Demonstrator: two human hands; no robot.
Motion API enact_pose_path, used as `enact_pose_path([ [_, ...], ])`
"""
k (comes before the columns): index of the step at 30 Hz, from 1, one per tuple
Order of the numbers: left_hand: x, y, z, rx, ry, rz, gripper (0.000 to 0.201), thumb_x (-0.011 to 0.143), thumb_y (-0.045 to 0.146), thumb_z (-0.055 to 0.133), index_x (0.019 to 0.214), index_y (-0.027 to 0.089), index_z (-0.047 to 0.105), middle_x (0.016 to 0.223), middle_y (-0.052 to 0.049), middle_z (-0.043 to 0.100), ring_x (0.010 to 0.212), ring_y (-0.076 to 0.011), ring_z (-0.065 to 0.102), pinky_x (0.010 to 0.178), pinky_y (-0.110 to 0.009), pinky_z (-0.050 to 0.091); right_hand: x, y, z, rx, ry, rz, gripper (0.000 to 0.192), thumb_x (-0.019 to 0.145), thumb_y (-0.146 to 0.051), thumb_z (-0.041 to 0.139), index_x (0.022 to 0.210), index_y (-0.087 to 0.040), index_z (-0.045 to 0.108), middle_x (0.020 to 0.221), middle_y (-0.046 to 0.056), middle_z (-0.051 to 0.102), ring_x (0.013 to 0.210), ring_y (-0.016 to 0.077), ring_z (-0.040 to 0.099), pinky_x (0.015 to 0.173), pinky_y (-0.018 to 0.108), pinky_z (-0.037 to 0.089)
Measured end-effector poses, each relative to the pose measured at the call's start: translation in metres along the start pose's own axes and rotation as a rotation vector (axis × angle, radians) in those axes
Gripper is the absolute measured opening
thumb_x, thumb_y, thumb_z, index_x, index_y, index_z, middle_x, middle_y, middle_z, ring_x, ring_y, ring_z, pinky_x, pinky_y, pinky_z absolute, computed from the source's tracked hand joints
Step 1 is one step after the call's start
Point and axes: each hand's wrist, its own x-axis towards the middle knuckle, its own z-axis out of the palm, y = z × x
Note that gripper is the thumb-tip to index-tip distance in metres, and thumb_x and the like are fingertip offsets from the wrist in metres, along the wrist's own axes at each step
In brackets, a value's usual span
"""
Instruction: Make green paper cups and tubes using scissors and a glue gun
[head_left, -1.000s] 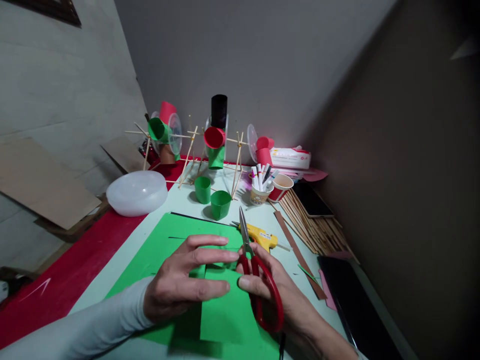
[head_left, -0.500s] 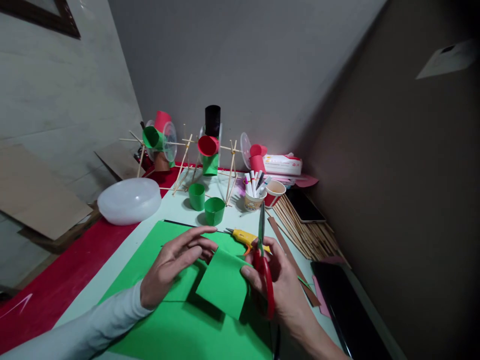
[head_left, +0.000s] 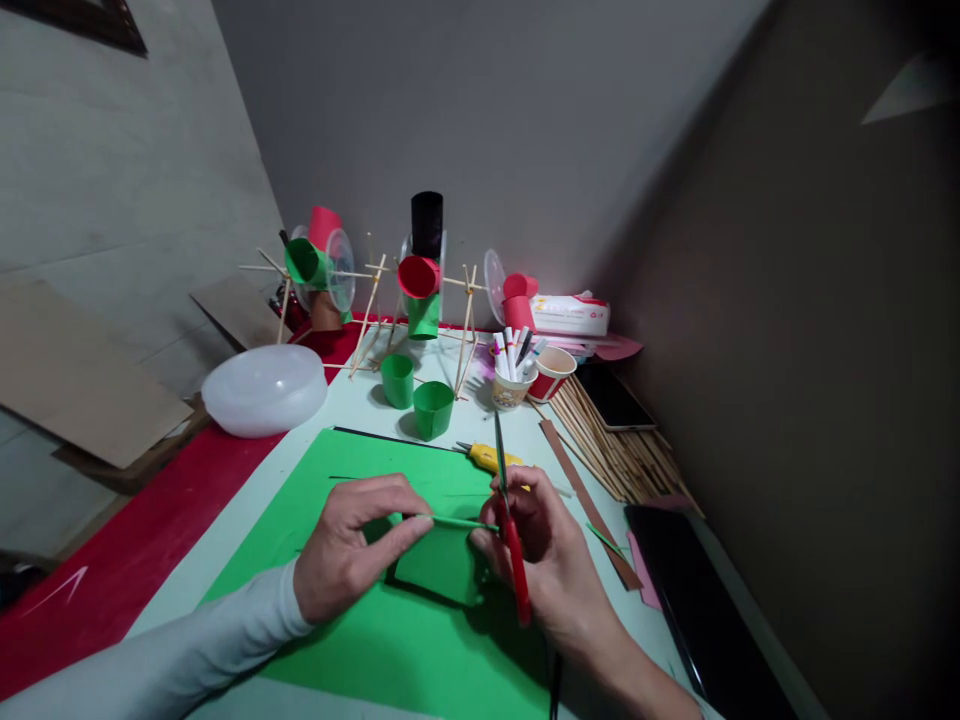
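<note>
My left hand pinches one end of a small piece of green paper between thumb and fingers. The piece is turned so that its upper edge shows as a thin line. My right hand grips the other end with thumb and fingertips. In that same hand are red-handled scissors, blades pointing up and away from me, looking closed. Under both hands lies a large green paper sheet. Just beyond my right fingers is a yellow glue gun, partly hidden by the hand and scissors.
Two green paper cups stand beyond the sheet, before stick frames bearing coloured paper tubes. Markers fill a small cup. Wooden sticks, a brown strip and a black phone-like slab lie right; a plastic bowl left.
My left hand, earlier open beside the green piece, has closed on its edge. The piece has tipped from showing its broad face to nearly edge-on. The scissors stay in my right hand.
</note>
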Motion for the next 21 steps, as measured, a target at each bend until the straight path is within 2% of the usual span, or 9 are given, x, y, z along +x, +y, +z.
enact_pose_path([
  [4, -0.002, 0.006, -0.004, 0.285, 0.103, 0.430, 0.021, 0.083, 0.000, 0.062, 0.095, 0.015, 0.070, 0.071, -0.006, 0.069, 0.065, -0.0158, 0.063, 0.061, -0.029, 0.052, 0.006, -0.003, -0.007, 0.047, 0.111, 0.013, 0.050, 0.072, -0.031, 0.088, 0.106, -0.025, 0.051, 0.076, -0.007, 0.062, 0.067, 0.0087, 0.057, 0.058, 0.017, 0.043],
  [6, 0.000, 0.009, -0.007, 0.497, 0.095, 0.613, 0.020, 0.082, 0.000, 0.062, 0.095, 0.013, 0.069, 0.070, -0.007, 0.070, 0.064, -0.0167, 0.062, 0.059, -0.030, 0.054, 0.007, -0.004, -0.008, 0.073, 0.152, 0.034, 0.051, 0.075, -0.035, 0.086, 0.107, -0.026, 0.048, 0.074, -0.008, 0.060, 0.062, 0.0082, 0.057, 0.054, 0.017, 0.043],
  [8, 0.002, 0.012, -0.009, 0.672, 0.080, 0.727, 0.015, 0.081, 0.001, 0.062, 0.089, 0.013, 0.069, 0.067, -0.007, 0.071, 0.063, -0.0168, 0.062, 0.059, -0.030, 0.055, 0.007, -0.004, -0.005, 0.104, 0.140, 0.080, 0.050, 0.078, -0.040, 0.082, 0.108, -0.026, 0.044, 0.075, -0.008, 0.060, 0.058, 0.0090, 0.060, 0.053, 0.019, 0.047],
  [12, 0.004, 0.013, 0.000, 0.793, 0.130, 0.798, 0.016, 0.081, -0.001, 0.067, 0.078, 0.014, 0.069, 0.065, -0.003, 0.072, 0.064, -0.0161, 0.061, 0.061, -0.030, 0.055, 0.001, -0.002, 0.010, 0.167, 0.065, 0.155, 0.050, 0.078, -0.046, 0.080, 0.105, -0.024, 0.043, 0.075, -0.007, 0.062, 0.062, 0.0128, 0.066, 0.062, 0.027, 0.055],
  [17, -0.005, 0.007, 0.018, 0.764, 0.074, 0.836, 0.015, 0.082, -0.003, 0.066, 0.078, 0.010, 0.071, 0.070, -0.007, 0.073, 0.072, -0.0178, 0.062, 0.072, -0.035, 0.055, -0.001, 0.001, 0.016, 0.176, 0.088, 0.149, 0.050, 0.075, -0.038, 0.084, 0.103, -0.024, 0.046, 0.071, -0.010, 0.058, 0.061, 0.0072, 0.057, 0.059, 0.018, 0.046],
  [21, -0.012, 0.003, 0.026, 0.743, 0.056, 0.829, 0.017, 0.084, -0.003, 0.063, 0.078, 0.010, 0.072, 0.070, -0.007, 0.070, 0.075, -0.0187, 0.062, 0.075, -0.036, 0.054, 0.001, 0.000, 0.013, 0.162, 0.097, 0.146, 0.052, 0.070, -0.032, 0.088, 0.103, -0.023, 0.049, 0.075, -0.008, 0.060, 0.065, 0.0074, 0.054, 0.060, 0.017, 0.044],
])
